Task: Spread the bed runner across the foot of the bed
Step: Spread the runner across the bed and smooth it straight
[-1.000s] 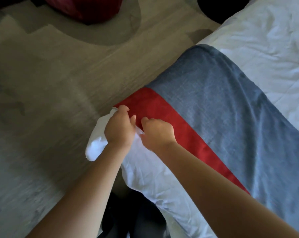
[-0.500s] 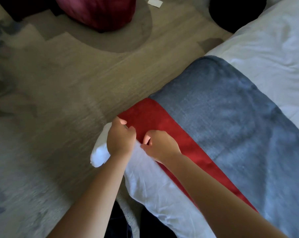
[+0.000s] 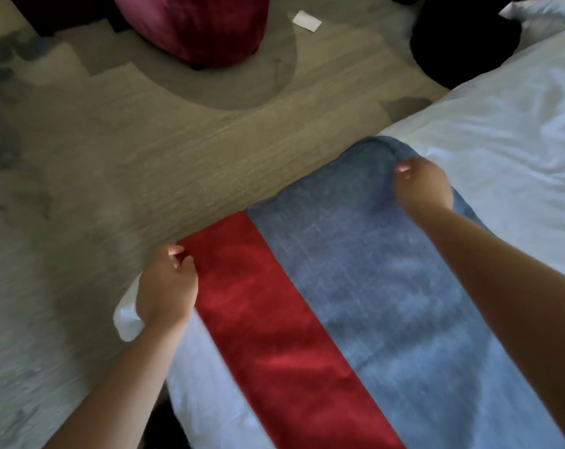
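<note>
The bed runner (image 3: 355, 286), blue-grey with a red stripe along its near side, lies flat across the white bed (image 3: 517, 118) and hangs over the bed's edge. My left hand (image 3: 166, 286) pinches the red corner of the runner at the mattress corner, fingers closed on the cloth. My right hand (image 3: 423, 186) rests on the far blue corner of the runner, fingers curled into the fabric near the bed's edge. A white duvet corner (image 3: 127, 314) sticks out beneath my left hand.
Wood-look floor (image 3: 209, 140) runs along the bed's side. A dark red pouf (image 3: 193, 24) sits at the top, a white paper scrap (image 3: 307, 21) lies beside it, and a black round object (image 3: 462, 43) stands by the bed. A pale patterned rug (image 3: 15, 254) covers the left.
My right hand left the red corner and moved away along the bed's edge to the blue corner. My left hand stayed at the red corner. The view tilted up.
</note>
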Demonstrator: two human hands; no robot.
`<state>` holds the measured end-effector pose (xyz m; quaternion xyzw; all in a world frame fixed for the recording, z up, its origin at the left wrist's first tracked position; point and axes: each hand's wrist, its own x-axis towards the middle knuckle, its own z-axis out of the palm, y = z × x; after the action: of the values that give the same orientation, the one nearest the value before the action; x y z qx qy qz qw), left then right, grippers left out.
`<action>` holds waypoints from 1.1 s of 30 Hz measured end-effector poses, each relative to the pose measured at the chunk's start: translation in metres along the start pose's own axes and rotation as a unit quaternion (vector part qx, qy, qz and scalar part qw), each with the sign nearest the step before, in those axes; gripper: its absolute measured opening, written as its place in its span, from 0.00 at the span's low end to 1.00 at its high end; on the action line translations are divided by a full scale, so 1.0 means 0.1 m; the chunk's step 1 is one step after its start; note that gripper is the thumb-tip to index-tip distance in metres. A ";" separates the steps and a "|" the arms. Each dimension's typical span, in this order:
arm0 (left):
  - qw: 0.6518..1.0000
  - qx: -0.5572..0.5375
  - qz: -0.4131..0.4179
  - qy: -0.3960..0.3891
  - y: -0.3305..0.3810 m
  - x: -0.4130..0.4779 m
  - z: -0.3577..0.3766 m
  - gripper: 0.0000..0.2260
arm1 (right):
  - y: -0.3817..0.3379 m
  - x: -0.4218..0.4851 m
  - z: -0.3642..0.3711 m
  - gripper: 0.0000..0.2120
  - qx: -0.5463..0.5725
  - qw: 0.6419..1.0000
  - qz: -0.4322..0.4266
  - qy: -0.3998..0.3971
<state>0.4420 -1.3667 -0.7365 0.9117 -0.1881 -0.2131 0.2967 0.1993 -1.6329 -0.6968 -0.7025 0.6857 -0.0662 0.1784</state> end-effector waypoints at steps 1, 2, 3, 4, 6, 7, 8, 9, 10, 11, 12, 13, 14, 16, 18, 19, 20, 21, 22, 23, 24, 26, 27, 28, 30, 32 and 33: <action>1.000 0.005 -0.002 0.003 -0.01 0.01 0.02 0.11 | 0.11 0.15 -0.03 0.15 -0.006 1.000 0.017 0.023; 1.000 0.006 -0.003 0.009 -0.01 0.01 0.04 0.11 | 0.21 0.28 -0.05 0.15 -0.013 0.998 0.034 0.042; 1.000 0.003 -0.004 0.016 -0.03 0.03 0.06 0.10 | 0.29 0.39 -0.05 0.15 -0.023 0.997 0.047 0.050; 1.000 0.000 0.000 0.026 -0.04 0.04 0.08 0.10 | 0.36 0.49 -0.05 0.16 -0.036 0.996 0.061 0.046; 0.999 -0.007 0.007 0.040 -0.04 0.05 0.10 0.09 | 0.44 0.66 -0.03 0.17 -0.058 0.995 0.084 0.020; 0.999 -0.008 0.005 0.040 -0.03 0.04 0.11 0.09 | 0.46 0.72 -0.03 0.18 -0.064 0.994 0.090 0.005; 0.999 -0.004 0.003 0.040 -0.03 0.04 0.11 0.09 | 0.46 0.77 -0.02 0.19 -0.066 0.993 0.093 -0.010; 0.999 0.002 0.002 0.044 -0.03 0.04 0.10 0.09 | 0.45 0.82 -0.02 0.21 -0.063 0.994 0.092 -0.024; 0.999 0.008 0.003 0.050 -0.02 0.03 0.10 0.08 | 0.43 0.87 -0.02 0.22 -0.056 0.994 0.088 -0.037; 0.998 0.014 0.004 0.058 -0.02 0.02 0.10 0.08 | 0.42 0.91 -0.03 0.23 -0.051 0.994 0.080 -0.049; 0.998 0.020 0.007 0.063 -0.01 0.01 0.09 0.07 | 0.40 0.94 -0.05 0.23 -0.046 0.995 0.072 -0.059; 0.998 0.024 0.007 0.066 -0.01 0.01 0.09 0.07 | 0.40 0.98 -0.07 0.22 -0.038 0.995 0.066 -0.062; 0.998 0.025 0.007 0.063 0.00 0.00 0.08 0.07 | 0.41 1.01 -0.08 0.21 -0.024 0.996 0.064 -0.056; 0.998 0.027 0.015 0.053 0.03 -0.01 0.07 0.07 | 0.46 1.08 -0.10 0.18 0.022 0.996 0.076 -0.032; 0.998 0.035 0.004 0.061 0.06 -0.01 0.08 0.08 | 0.49 1.07 -0.09 0.15 0.045 0.995 0.091 -0.021; 0.997 0.036 -0.009 0.067 0.07 -0.01 0.10 0.08 | 0.51 1.07 -0.08 0.15 0.049 0.994 0.095 -0.025; 0.997 0.034 -0.023 0.071 0.08 -0.01 0.11 0.08 | 0.50 1.08 -0.08 0.16 0.052 0.993 0.099 -0.035; 0.997 0.031 -0.032 0.070 0.07 0.00 0.11 0.08 | 0.48 1.09 -0.09 0.19 0.051 0.992 0.102 -0.046; 0.997 0.029 -0.032 0.065 0.06 0.00 0.11 0.08 | 0.43 1.11 -0.13 0.21 0.045 0.992 0.101 -0.057; 0.997 0.028 -0.023 0.062 0.04 0.01 0.10 0.08 | 0.40 1.14 -0.17 0.23 0.039 0.994 0.087 -0.060; 0.998 0.027 -0.013 0.062 0.02 0.00 0.09 0.08 | 0.38 1.18 -0.21 0.21 0.035 0.996 0.062 -0.055; 0.997 0.023 -0.006 0.079 0.01 -0.01 0.07 0.06 | 0.40 1.22 -0.24 0.19 0.032 0.999 0.007 -0.019; 0.996 0.023 -0.007 0.085 0.02 -0.02 0.08 0.06 | 0.44 1.21 -0.23 0.19 0.032 0.999 -0.007 -0.008; 0.996 0.030 -0.008 0.084 0.04 -0.03 0.09 0.06 | 0.48 1.20 -0.19 0.20 0.031 0.999 -0.010 -0.005; 0.996 0.058 -0.013 0.070 0.09 -0.04 0.12 0.07 | 0.54 1.19 -0.09 0.21 -0.002 0.999 0.005 -0.032; 0.995 0.087 -0.016 0.051 0.14 -0.04 0.13 0.09 | 0.49 1.20 -0.07 0.23 -0.056 0.996 0.013 -0.063; 0.993 0.105 -0.012 0.048 0.17 -0.04 0.12 0.09 | 0.46 1.22 -0.08 0.24 -0.072 0.995 0.009 -0.072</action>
<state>0.4288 -1.3837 -0.7337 0.9494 -0.1836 -0.1513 0.2052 0.1596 -1.7549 -0.7232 -0.7104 0.6803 0.0354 0.1768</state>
